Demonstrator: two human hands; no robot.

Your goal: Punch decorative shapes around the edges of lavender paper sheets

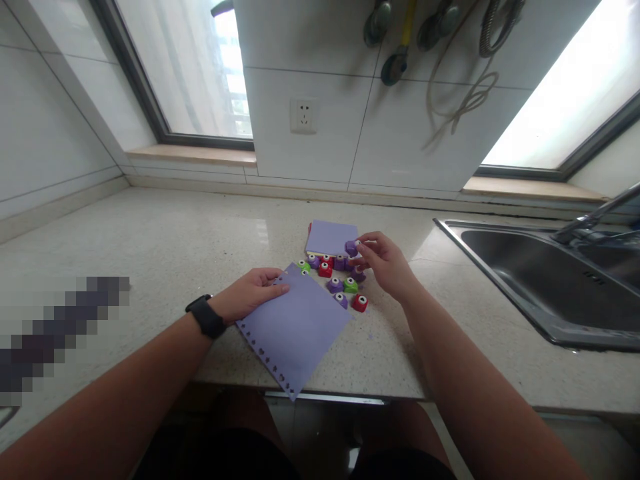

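Note:
A sheet of purple paper [300, 327] with a row of small punched shapes along its lower left edge is pinched in my left hand [253, 293]. Between the thumb and fingers of my right hand [383, 263] is a purple craft punch [351, 248], raised above the others. Several small punches are grouped just past the sheet, among them a red punch [360, 303], a green punch [351, 285] and a purple punch [335, 285]. The sheet partly covers some of them.
Behind the punches lies a stack of coloured paper [333, 235], purple on top. A steel sink [530, 293] with a faucet [595, 217] is set into the counter [200, 227] at right. The counter's front edge runs close to my legs. A wall socket [303, 115] is above.

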